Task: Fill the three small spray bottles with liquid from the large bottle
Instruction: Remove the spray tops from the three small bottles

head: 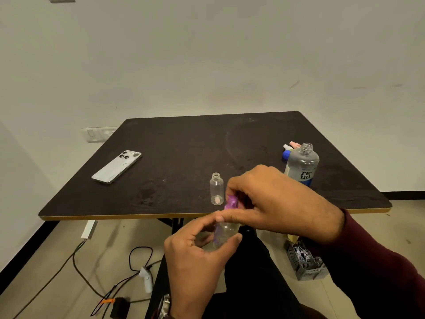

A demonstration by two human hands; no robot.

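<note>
My left hand (pixel 197 256) grips a small clear spray bottle (pixel 226 233) just in front of the table's near edge. My right hand (pixel 271 199) pinches the purple spray cap (pixel 231 202) at that bottle's top. A second small clear bottle (pixel 216 189) stands uncapped on the dark table (pixel 184 157), just left of my right hand. The large clear bottle (pixel 302 164) with a blue label stands open at the right. Behind it lie a blue cap (pixel 286 154) and pink and white spray tops (pixel 291 145). A third small bottle is not visible.
A white phone (pixel 116 166) lies face down on the table's left side. On the floor below are cables (pixel 96 268), a white controller (pixel 147 278) and a grey basket (pixel 305 263) with small items. A wall stands close behind the table.
</note>
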